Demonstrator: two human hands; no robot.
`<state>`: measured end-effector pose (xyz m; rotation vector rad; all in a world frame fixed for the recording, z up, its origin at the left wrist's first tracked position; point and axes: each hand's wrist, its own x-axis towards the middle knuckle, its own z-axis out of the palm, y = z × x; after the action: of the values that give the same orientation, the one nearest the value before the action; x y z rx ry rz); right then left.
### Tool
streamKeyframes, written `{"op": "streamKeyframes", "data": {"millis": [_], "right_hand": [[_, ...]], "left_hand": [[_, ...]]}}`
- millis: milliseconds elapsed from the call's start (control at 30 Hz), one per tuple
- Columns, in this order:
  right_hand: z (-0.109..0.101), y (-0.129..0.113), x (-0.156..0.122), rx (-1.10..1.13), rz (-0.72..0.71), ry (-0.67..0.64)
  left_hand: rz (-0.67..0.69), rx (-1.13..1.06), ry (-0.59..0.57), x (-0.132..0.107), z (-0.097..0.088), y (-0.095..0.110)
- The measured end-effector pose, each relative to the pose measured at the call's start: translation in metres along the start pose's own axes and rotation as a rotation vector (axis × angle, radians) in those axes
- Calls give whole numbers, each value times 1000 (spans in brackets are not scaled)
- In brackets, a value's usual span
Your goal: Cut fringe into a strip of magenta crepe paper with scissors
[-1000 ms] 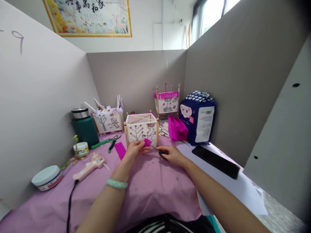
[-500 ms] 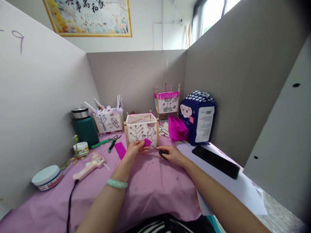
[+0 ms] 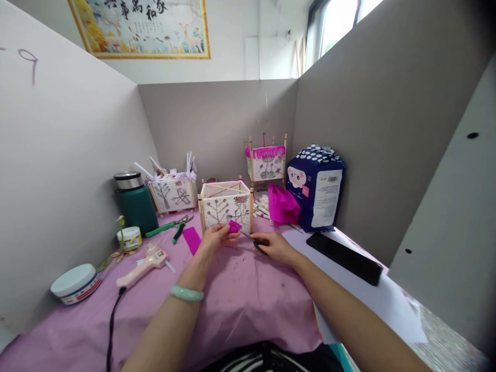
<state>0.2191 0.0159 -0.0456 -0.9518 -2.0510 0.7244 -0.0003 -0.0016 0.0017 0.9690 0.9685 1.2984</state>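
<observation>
My left hand pinches a small magenta paper piece between thumb and fingers. In my right hand is a pair of scissors with black handles; the blade tips reach the paper's right edge. Just behind both hands stands a white lantern-like box framed with wooden sticks, flower drawings on its front. A flat magenta paper strip lies left of my left hand. The fingertips of my right hand are partly hidden by the handles.
A pink glue gun, green-handled pliers, a green flask and tubs line the left side. Two more decorated boxes stand behind. Crumpled magenta paper, a blue package and a black phone-like slab are on the right.
The scissor blades have shifted slightly against the magenta paper, and the paper has tilted a little. Both hands stay nearly in place.
</observation>
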Motion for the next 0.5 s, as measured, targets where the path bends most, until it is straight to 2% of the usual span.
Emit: {"op": "streamKeyframes", "data": {"millis": [167,500], "right_hand": [[-1,-3,0,23,-4,-10],[-6,-17,-4,3,8,-43]], "left_hand": [[8,-42,77,2,1,3],[39,-80,121,2,0,4]]}}
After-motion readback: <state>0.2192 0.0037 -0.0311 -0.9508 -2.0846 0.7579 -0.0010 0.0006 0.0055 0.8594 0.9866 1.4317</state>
